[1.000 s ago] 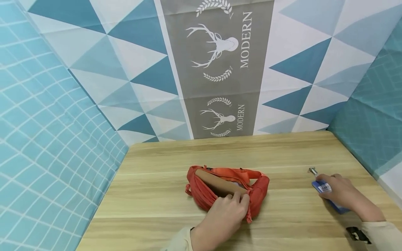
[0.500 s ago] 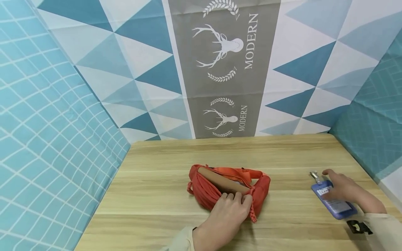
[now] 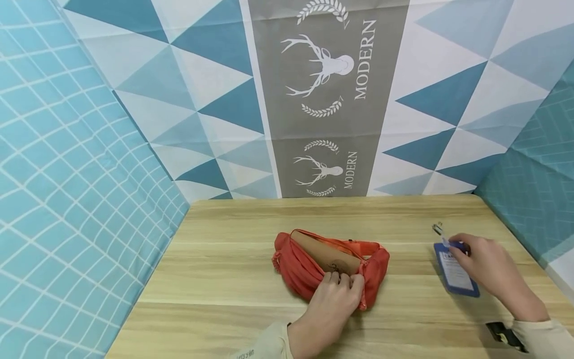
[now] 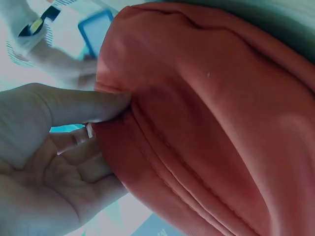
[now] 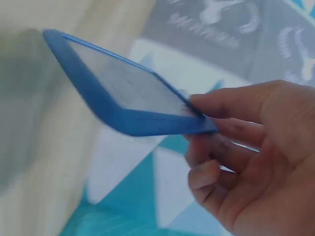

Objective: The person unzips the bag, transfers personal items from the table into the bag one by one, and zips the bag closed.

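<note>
In the head view a red zippered pouch (image 3: 299,271) lies mid-table with its mouth gaping. A brown, cardboard-like piece (image 3: 325,252) with a dark print shows inside it. My left hand (image 3: 329,311) pinches the near edge of that opening; in the left wrist view the thumb (image 4: 98,105) presses on the red fabric, fingers behind it. Over to the right, my right hand (image 3: 491,267) pinches a blue badge holder (image 3: 455,271) by its top end, beside the metal clip (image 3: 438,230). The right wrist view shows the badge holder (image 5: 98,105) tilted, its far end close over the tabletop.
The wood-grain table (image 3: 215,279) reaches back to a patterned cloth wall (image 3: 327,99). A light blue gridded cloth (image 3: 80,189) hangs along the left, and a teal cloth (image 3: 533,184) along the right. A black strap (image 3: 506,336) is at the right cuff.
The right hand has shifted its grip to the badge holder's top end and turned it, its printed side now facing up. The left hand has tugged the pouch wider open, showing more of the brown piece.
</note>
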A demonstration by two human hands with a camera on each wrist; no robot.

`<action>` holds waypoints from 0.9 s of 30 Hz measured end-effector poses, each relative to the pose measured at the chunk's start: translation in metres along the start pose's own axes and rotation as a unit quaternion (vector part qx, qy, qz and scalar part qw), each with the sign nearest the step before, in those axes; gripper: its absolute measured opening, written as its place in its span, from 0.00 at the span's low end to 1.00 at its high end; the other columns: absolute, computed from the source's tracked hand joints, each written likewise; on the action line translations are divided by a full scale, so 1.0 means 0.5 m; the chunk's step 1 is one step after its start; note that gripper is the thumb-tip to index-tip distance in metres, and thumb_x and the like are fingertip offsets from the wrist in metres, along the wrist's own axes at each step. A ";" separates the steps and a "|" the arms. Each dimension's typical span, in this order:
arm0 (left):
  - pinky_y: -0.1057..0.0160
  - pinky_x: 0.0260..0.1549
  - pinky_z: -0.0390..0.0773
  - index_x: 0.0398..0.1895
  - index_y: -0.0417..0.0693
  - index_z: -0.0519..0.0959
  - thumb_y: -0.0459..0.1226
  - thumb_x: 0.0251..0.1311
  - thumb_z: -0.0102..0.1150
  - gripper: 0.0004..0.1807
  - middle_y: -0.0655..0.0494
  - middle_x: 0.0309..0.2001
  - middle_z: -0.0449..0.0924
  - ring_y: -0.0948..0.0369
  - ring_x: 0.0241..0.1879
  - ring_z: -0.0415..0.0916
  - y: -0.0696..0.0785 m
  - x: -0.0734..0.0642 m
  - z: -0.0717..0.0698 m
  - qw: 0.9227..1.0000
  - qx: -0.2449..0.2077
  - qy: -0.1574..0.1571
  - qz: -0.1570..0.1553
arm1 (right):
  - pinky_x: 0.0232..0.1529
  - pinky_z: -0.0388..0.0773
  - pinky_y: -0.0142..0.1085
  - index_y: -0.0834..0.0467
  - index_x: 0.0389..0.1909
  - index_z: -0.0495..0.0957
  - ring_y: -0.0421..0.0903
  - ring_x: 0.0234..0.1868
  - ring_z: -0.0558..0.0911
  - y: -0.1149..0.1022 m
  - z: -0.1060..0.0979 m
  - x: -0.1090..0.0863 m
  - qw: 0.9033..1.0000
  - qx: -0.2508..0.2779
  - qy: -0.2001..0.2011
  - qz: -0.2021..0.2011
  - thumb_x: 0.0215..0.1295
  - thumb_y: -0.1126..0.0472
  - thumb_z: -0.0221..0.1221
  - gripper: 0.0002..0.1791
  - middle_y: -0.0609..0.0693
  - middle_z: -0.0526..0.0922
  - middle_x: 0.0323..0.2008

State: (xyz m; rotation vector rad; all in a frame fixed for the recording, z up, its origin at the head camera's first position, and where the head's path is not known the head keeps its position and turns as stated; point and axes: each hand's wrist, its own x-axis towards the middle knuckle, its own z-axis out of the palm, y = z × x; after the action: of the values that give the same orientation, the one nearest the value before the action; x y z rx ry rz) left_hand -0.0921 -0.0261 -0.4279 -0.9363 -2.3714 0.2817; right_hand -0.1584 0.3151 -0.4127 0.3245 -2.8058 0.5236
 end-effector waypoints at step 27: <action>0.60 0.41 0.68 0.36 0.55 0.80 0.39 0.49 0.74 0.12 0.60 0.35 0.75 0.59 0.38 0.71 -0.049 0.001 -0.037 0.999 -0.051 -0.011 0.013 | 0.32 0.82 0.32 0.60 0.42 0.79 0.40 0.32 0.85 -0.385 0.067 0.097 0.937 0.258 0.111 -0.208 0.58 0.72 0.68 0.13 0.49 0.86 0.35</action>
State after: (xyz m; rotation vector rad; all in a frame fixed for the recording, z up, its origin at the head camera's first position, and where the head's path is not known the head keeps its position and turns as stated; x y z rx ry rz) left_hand -0.0955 -0.0441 -0.4032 -1.0155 -2.4149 0.1837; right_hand -0.1604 0.1191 -0.3669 0.8771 -2.2485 1.1048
